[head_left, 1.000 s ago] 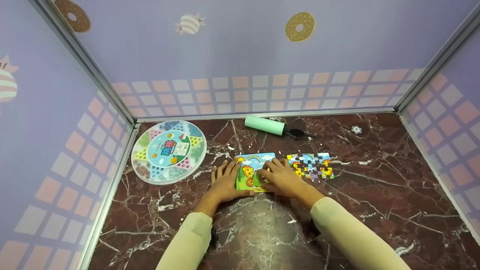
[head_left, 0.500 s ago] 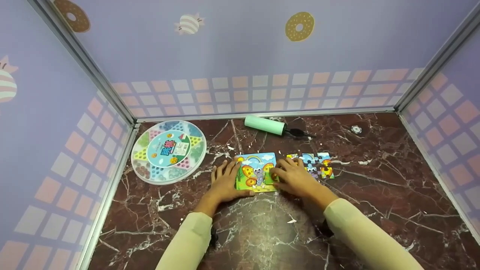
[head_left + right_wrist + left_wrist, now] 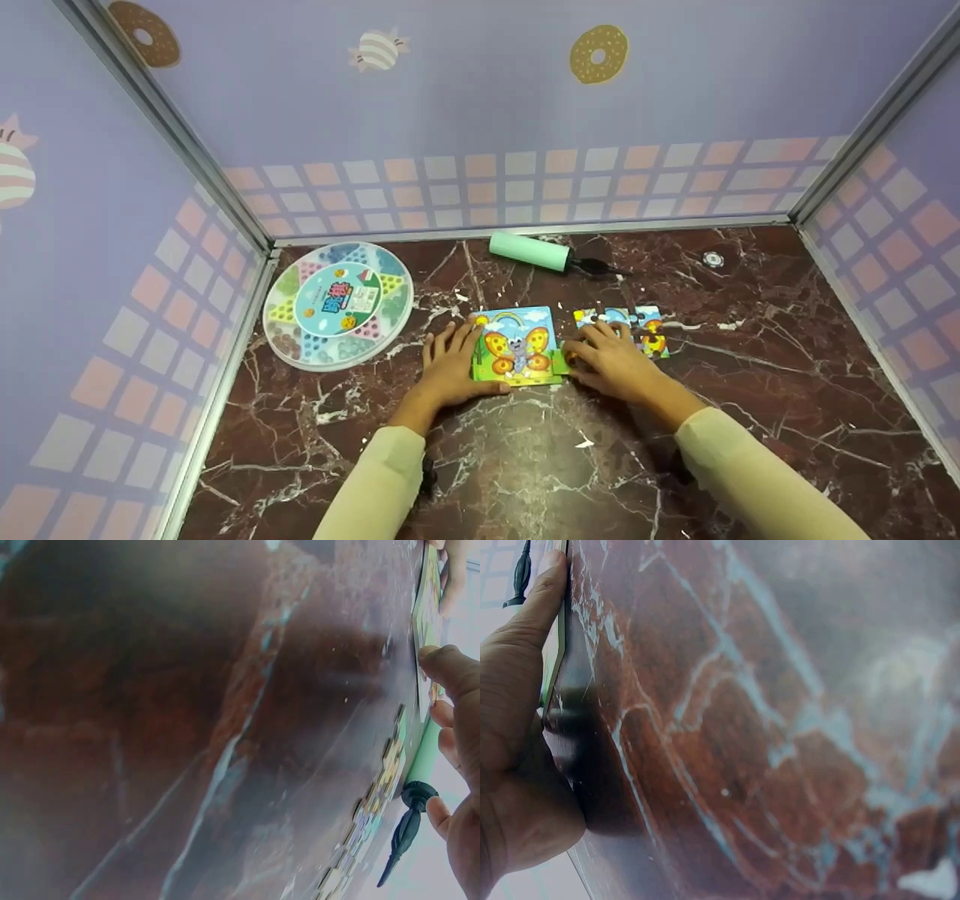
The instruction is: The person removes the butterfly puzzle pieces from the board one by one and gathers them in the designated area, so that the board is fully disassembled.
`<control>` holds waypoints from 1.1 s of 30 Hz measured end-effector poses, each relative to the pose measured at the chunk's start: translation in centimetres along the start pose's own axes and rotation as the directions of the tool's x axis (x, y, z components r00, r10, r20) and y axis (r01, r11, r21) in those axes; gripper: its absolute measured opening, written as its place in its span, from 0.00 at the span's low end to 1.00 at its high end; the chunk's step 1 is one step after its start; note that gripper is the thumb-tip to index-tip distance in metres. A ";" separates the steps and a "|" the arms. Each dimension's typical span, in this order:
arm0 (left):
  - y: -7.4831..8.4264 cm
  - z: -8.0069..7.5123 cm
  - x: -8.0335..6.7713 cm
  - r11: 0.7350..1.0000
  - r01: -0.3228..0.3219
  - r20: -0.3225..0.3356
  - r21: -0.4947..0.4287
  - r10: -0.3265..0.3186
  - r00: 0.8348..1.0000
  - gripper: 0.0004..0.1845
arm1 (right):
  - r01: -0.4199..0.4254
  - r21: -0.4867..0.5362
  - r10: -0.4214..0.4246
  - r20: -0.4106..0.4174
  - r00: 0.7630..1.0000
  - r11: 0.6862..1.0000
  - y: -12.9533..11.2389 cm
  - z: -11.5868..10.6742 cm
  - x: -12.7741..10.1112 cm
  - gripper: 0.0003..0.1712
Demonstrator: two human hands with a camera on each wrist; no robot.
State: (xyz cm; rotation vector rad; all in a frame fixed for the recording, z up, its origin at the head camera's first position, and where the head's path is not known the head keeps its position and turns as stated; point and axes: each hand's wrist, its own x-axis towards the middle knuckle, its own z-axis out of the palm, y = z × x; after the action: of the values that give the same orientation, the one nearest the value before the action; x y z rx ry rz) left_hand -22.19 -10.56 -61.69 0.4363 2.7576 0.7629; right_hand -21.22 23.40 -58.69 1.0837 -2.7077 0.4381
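From the head camera, the butterfly puzzle board [image 3: 517, 346] lies flat near the middle of the marble table [image 3: 750, 390]. The left hand [image 3: 450, 367] rests flat against the board's left edge, fingers straight, thumb along its near edge. The right hand [image 3: 611, 360] lies just beside the board's right edge, fingers loosely spread and relaxed over the loose puzzle pieces [image 3: 637, 330], which sit to the right of the board; whether it pinches a piece cannot be told. Toward the far edge lies a green lint roller [image 3: 531, 250] with a dark handle. A round Chinese checkers box [image 3: 337, 303] sits near the left edge, and a small white disc [image 3: 712, 259] lies toward the far right corner.

In the left wrist view, the left hand's thumb [image 3: 532, 607] presses along the puzzle board's edge [image 3: 553, 652] on the table.

In the right wrist view, the right hand's fingers [image 3: 454, 675] lie beside the board [image 3: 426, 615], with the puzzle pieces [image 3: 379, 787] and lint roller [image 3: 420, 765] beyond.
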 end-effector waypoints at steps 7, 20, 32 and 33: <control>-0.1 0.1 0.1 1.000 0.005 -0.005 0.011 -0.005 1.000 0.71 | 0.018 -0.013 -0.018 -0.026 1.000 1.000 0.4 -0.3 -1.1 0.15; -0.3 0.2 0.2 1.000 -0.002 -0.006 0.019 0.002 1.000 0.71 | 0.025 -0.040 -0.027 -0.049 0.998 0.999 1.2 -0.4 -3.5 0.16; -0.5 0.4 0.2 1.000 -0.014 -0.024 0.014 0.014 1.000 0.70 | -0.002 -0.004 0.002 -0.025 1.000 1.000 1.6 -0.9 -4.7 0.15; -0.5 0.4 0.2 1.000 -0.014 -0.023 0.013 0.014 1.000 0.70 | -0.003 -0.002 0.003 -0.023 1.000 1.000 1.6 -0.9 -4.8 0.15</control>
State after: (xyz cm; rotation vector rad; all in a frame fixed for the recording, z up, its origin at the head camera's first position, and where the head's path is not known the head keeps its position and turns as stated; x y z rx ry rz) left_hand -22.36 -10.73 -62.28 0.4524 2.7846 0.7584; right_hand -18.90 27.86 -59.56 1.0669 -2.6895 0.4457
